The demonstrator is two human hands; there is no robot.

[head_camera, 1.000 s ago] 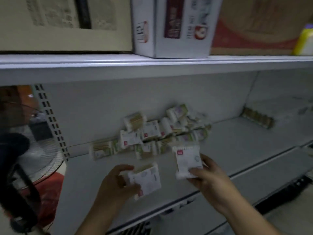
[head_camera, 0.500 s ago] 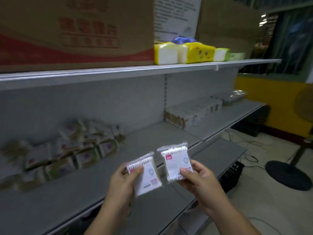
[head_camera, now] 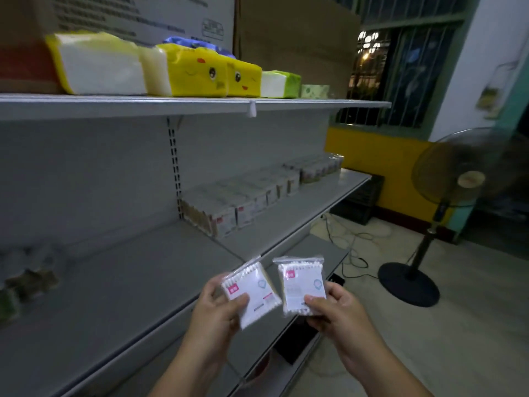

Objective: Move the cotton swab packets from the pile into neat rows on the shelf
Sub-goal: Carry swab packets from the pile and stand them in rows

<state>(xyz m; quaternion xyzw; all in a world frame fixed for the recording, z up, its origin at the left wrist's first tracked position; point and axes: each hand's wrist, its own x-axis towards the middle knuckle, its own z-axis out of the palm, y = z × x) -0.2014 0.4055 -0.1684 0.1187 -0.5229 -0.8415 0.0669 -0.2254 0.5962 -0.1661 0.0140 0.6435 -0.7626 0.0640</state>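
Note:
My left hand (head_camera: 213, 310) pinches a white cotton swab packet (head_camera: 254, 293) with a pink label, tilted to the right. My right hand (head_camera: 337, 310) pinches a second such packet (head_camera: 303, 285), held upright. Both packets hover over the front edge of the grey shelf (head_camera: 143, 282). Neat rows of swab packets (head_camera: 243, 202) stand further right on the shelf against its back panel. The blurred edge of the loose pile (head_camera: 25, 279) shows at the far left.
The upper shelf (head_camera: 200, 106) carries yellow, white and green tissue packs (head_camera: 194, 70) and cardboard boxes. A standing fan (head_camera: 455, 202) is on the floor to the right, with cables (head_camera: 352, 239) near the shelf end. A barred window is behind.
The view has swung right, away from the pile toward the neat rows. Both hands keep their packets and have moved along the shelf front to the right.

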